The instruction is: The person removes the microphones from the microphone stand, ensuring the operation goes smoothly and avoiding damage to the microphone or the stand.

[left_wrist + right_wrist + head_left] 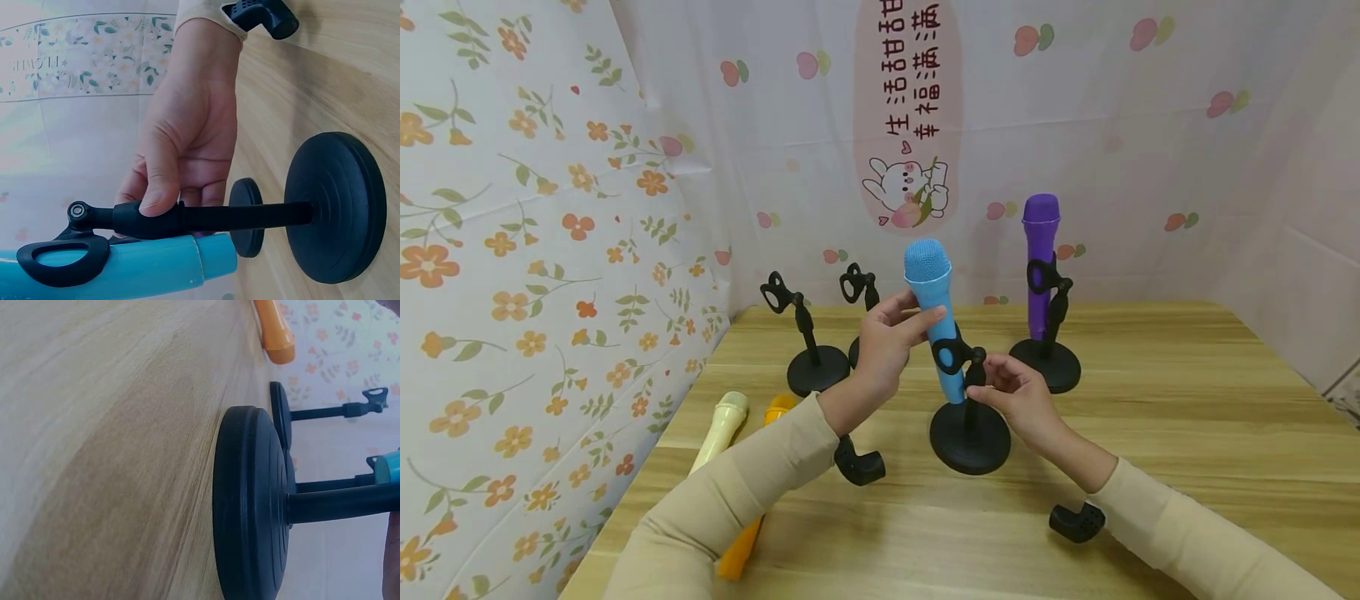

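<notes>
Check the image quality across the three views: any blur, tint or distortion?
Head view: sharp, evenly lit, wide-angle bending at the edges. Left wrist view: rotated sideways, bluish tint, black round-based stand crisp. Right wrist view: also sideways, wooden table softly blurred up close.

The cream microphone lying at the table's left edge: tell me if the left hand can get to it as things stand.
Probably not right away: the left hand is holding the blue microphone in its stand. Once it lets go, the cream microphone lies in the open beside the orange microphone, with nothing on top.
</notes>
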Demonstrator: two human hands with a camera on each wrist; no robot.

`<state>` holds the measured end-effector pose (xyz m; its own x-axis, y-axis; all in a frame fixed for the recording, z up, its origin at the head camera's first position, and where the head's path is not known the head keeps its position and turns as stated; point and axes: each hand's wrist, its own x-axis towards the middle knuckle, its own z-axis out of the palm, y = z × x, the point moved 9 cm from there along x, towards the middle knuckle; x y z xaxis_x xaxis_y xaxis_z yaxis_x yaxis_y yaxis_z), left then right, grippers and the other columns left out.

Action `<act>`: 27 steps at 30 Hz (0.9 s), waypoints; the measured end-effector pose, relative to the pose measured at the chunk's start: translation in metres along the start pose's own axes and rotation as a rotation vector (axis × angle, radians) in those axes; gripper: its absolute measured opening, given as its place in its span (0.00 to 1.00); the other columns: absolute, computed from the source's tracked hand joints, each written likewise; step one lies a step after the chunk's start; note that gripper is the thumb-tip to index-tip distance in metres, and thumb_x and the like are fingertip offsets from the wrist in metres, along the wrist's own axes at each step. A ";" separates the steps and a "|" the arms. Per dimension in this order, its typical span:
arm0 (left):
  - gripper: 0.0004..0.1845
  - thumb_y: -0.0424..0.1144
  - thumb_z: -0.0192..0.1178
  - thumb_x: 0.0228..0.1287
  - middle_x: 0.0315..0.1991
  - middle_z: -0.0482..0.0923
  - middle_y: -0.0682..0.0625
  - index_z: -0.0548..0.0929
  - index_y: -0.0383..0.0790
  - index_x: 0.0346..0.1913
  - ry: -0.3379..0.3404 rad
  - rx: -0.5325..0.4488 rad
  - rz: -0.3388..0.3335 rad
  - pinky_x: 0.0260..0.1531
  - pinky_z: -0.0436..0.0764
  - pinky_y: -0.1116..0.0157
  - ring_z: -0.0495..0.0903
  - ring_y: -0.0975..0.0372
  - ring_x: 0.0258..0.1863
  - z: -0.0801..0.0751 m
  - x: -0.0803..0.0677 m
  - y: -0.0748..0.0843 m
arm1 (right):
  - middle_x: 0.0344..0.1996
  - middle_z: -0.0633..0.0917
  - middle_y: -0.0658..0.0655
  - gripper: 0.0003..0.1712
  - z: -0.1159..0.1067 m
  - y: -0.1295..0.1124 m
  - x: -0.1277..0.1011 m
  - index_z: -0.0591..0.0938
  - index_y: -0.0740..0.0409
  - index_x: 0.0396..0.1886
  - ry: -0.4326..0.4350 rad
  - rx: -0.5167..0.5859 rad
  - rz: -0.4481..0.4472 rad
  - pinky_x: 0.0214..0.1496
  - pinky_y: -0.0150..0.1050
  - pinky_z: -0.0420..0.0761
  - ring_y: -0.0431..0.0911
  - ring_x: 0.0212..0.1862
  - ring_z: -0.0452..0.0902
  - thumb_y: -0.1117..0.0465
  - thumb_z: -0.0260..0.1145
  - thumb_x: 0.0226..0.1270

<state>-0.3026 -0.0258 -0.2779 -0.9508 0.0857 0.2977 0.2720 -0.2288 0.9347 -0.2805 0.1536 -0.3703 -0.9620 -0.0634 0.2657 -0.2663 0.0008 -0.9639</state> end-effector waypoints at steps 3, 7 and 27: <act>0.20 0.35 0.69 0.60 0.47 0.83 0.45 0.82 0.35 0.55 0.000 -0.001 -0.008 0.48 0.81 0.56 0.80 0.55 0.46 0.000 0.000 0.002 | 0.35 0.80 0.47 0.18 0.000 0.001 0.000 0.78 0.65 0.48 0.000 0.004 0.006 0.47 0.27 0.77 0.39 0.42 0.73 0.73 0.71 0.58; 0.20 0.35 0.68 0.61 0.47 0.83 0.45 0.82 0.35 0.56 -0.002 -0.005 -0.001 0.48 0.81 0.56 0.80 0.55 0.46 -0.001 0.001 0.007 | 0.36 0.80 0.46 0.19 0.000 0.002 -0.001 0.78 0.66 0.49 -0.002 0.004 0.016 0.48 0.27 0.77 0.38 0.43 0.74 0.73 0.71 0.58; 0.22 0.34 0.66 0.63 0.50 0.82 0.43 0.79 0.34 0.60 0.036 -0.071 0.034 0.48 0.80 0.52 0.81 0.53 0.49 -0.007 0.007 0.027 | 0.37 0.80 0.46 0.18 -0.001 0.004 -0.001 0.79 0.58 0.46 -0.001 0.027 0.026 0.49 0.26 0.77 0.38 0.44 0.74 0.73 0.71 0.57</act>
<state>-0.3026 -0.0376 -0.2522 -0.9464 0.0418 0.3202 0.2940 -0.2990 0.9079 -0.2810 0.1550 -0.3741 -0.9686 -0.0649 0.2402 -0.2390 -0.0245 -0.9707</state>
